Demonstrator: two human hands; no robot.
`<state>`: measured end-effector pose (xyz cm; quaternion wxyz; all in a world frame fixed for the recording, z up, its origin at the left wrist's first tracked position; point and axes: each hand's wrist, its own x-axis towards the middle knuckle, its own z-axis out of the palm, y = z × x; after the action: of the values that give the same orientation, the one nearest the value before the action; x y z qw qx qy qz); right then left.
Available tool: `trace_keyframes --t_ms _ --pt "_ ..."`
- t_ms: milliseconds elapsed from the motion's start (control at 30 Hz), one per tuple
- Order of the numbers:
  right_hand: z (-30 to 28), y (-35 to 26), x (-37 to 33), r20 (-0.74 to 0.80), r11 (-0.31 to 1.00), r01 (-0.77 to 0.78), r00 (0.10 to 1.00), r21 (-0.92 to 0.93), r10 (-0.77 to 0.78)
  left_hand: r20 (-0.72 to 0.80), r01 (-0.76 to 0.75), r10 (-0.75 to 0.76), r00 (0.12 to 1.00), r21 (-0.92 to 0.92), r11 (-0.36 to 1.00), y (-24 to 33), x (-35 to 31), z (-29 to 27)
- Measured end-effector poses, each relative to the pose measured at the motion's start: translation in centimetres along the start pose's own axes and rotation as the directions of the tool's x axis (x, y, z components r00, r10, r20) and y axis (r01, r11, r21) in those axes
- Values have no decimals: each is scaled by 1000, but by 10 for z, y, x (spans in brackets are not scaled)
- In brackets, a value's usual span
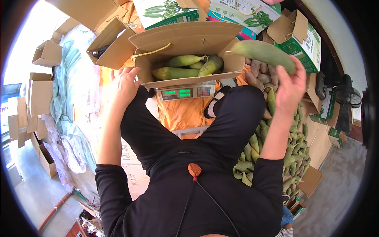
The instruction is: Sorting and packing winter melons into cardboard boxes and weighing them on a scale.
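My right hand (291, 85) is closed around one end of a long green radish (258, 51), raised at the right end of an open cardboard box (183, 35). The radish's pale tip points left, over the box's edge. Several green radishes (175, 73) lie inside the box, which stands on a digital scale (185, 92) with a lit green display. By the box's near left corner is my left hand (125, 85), fingers apart and holding nothing; whether it touches the cardboard I cannot tell. A yellow cord handle (152, 52) hangs from the box's far flap.
A large heap of green radishes (292, 158) lies to my right, with brownish-red roots (256, 77) at its far end. Printed cartons (302, 43) stand along the back. A smaller open box (110, 47) is beyond my left hand. Plastic sheeting (65, 106) and a black fan (347, 93) flank me.
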<state>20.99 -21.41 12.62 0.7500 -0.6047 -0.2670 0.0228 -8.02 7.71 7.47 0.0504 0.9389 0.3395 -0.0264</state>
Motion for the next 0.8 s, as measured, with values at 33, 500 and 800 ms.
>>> trace_keyframes --t_ms 33,500,800 --pt "18 4 -1 70 998 -60 996 26 58 25 15 -15 1000 -15 1000 -3 0 6" --pt "129 127 -20 635 822 84 681 -564 366 -49 -65 62 997 -59 996 -11 -2 23" --pt "18 30 11 374 918 -278 849 -284 373 5 -32 32 999 -44 999 -7 -1 18"
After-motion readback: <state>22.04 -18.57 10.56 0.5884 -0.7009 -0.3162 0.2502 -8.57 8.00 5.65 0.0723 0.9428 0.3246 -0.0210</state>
